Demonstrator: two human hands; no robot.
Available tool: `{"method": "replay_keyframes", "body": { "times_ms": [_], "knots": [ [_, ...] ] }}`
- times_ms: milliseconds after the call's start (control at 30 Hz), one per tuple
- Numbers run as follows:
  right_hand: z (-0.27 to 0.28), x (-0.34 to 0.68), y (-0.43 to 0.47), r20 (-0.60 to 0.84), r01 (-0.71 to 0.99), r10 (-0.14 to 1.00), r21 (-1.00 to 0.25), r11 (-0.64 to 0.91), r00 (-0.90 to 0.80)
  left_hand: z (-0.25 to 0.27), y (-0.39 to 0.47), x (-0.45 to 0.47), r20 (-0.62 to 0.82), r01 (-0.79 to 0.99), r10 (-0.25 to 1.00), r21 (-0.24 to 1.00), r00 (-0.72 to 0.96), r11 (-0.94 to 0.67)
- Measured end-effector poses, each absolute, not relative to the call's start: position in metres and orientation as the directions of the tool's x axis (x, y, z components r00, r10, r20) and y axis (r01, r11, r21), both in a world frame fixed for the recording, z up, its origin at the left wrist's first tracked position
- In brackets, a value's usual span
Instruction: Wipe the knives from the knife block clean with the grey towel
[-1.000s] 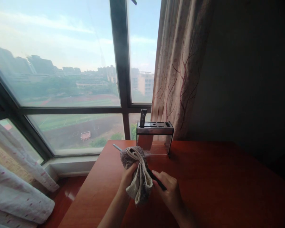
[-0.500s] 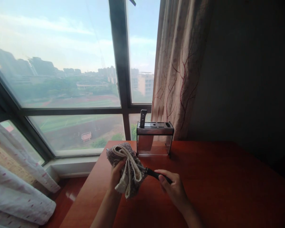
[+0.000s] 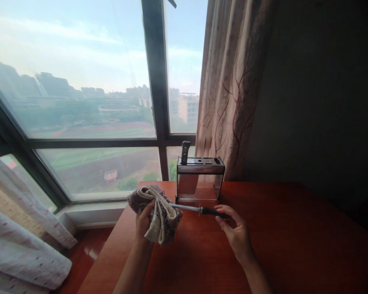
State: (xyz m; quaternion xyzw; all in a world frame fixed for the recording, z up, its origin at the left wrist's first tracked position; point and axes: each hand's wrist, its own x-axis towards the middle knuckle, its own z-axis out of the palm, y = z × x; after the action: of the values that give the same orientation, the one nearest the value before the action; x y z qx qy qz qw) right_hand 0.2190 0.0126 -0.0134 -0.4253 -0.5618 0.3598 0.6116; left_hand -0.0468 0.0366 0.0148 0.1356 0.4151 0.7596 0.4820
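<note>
My left hand [image 3: 145, 222] is closed around a folded grey-brown cloth [image 3: 168, 230] with a pale edge. In my right hand [image 3: 234, 230] is the black handle of a sharpening steel [image 3: 188, 208], pinched between thumb and fingers. The steel's thin metal rod points left, and its far end is hidden in the folds of the cloth. Just beyond stands a knife block [image 3: 200, 168] with a dark slotted top and clear sides. One knife [image 3: 185, 153] sits upright in its left slot, black handle up and broad blade showing through the side.
The reddish-brown wooden table [image 3: 282, 228] stretches under both hands. Behind it are a window frame [image 3: 156, 81] and a patterned curtain [image 3: 230, 81]. Another light curtain [image 3: 21, 245] hangs at lower left, beside the table's left edge.
The right hand has drawn the steel to the right, so more of its rod shows outside the cloth. My left hand and the cloth have shifted slightly left.
</note>
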Motion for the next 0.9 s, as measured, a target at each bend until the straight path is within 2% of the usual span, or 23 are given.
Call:
{"method": "replay_keyframes", "body": {
  "times_ms": [267,567,633,733,900],
  "knots": [
    [-0.022,0.234,0.02,0.179,-0.054,0.96,-0.979,0.195,0.216,0.013,0.033,-0.047,-0.076,-0.437,0.856,0.881,-0.511,-0.182],
    [-0.026,0.24,0.026,0.128,-0.125,0.909,-0.973,0.192,0.396,0.02,0.026,-0.048,0.095,-0.202,0.893,0.958,-0.44,-0.201],
    [-0.025,0.242,0.026,0.126,-0.151,0.891,-0.966,0.211,0.437,0.023,0.023,-0.047,0.075,-0.223,0.914,0.959,-0.399,-0.177],
    [-0.025,0.244,0.026,0.132,-0.178,0.873,-0.954,0.24,0.469,0.022,0.02,-0.047,-0.028,-0.343,0.949,0.935,-0.315,-0.087],
    [-0.027,0.243,0.029,0.085,-0.259,0.896,-0.942,0.215,0.436,0.016,0.014,-0.047,-0.17,-0.54,0.966,0.841,-0.194,0.039]
  ]
}}
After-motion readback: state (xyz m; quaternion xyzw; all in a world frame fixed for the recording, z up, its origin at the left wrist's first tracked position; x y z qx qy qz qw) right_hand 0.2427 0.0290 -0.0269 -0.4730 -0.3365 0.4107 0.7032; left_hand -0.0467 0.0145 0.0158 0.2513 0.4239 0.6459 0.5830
